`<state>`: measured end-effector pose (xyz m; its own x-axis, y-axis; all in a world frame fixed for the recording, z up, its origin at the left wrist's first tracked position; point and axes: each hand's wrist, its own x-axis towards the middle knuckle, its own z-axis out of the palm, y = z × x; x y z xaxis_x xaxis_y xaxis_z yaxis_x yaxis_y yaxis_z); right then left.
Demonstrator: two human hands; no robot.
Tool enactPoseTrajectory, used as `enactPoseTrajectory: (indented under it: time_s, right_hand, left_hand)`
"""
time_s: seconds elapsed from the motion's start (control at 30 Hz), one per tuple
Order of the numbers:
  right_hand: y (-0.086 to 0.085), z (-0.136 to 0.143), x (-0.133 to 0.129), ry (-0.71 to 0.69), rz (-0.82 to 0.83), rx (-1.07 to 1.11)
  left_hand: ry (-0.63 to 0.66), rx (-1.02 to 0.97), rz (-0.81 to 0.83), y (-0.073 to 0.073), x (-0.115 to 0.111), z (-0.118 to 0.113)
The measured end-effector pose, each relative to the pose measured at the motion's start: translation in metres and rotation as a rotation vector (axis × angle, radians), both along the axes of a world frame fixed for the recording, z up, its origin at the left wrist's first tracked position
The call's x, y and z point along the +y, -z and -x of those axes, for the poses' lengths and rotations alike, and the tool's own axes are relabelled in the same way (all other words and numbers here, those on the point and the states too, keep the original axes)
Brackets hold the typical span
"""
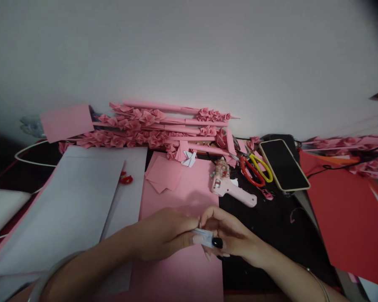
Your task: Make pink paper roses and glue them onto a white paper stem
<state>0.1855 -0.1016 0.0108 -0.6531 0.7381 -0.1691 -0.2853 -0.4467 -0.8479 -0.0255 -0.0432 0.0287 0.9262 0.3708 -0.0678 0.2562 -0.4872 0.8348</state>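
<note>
Between my two hands is a small folded piece of white paper [206, 238], bluish in this light. My left hand [166, 235] pinches its left end with the thumb on top. My right hand [229, 239] grips the other end, its dark-nailed thumb lying over the paper; part of the piece is hidden by the fingers. Both hands are above a large pink sheet [182, 277]. Farther back on that sheet lie several small pink paper squares [165, 172] and a white folded paper shape [189, 158].
A pale glue gun [236, 193], red-and-yellow-handled scissors [255, 170] and a phone [283, 163] lie at the right. Pink paper flower stems [138, 121] line the wall. White sheets [82, 188] cover the left, red sheets [343, 218] the far right.
</note>
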Motion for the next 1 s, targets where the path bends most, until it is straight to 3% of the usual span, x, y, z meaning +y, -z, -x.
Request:
enactPoseTrajectory:
  time_s: [0.5,0.7,1.0]
  right_hand:
    - [0.001,-0.001,-0.001,-0.007,-0.013,0.003]
    - [-0.001,0.000,-0.001,-0.005,-0.009,-0.012]
    - [-0.002,0.002,0.001,0.016,0.002,-0.029]
  left_hand:
    - [-0.028,0.066,-0.360,0.009,-0.006,0.000]
    - [-0.028,0.060,-0.402,0.014,-0.006,0.001]
    - [-0.028,0.197,-0.486,0.009,-0.008,0.001]
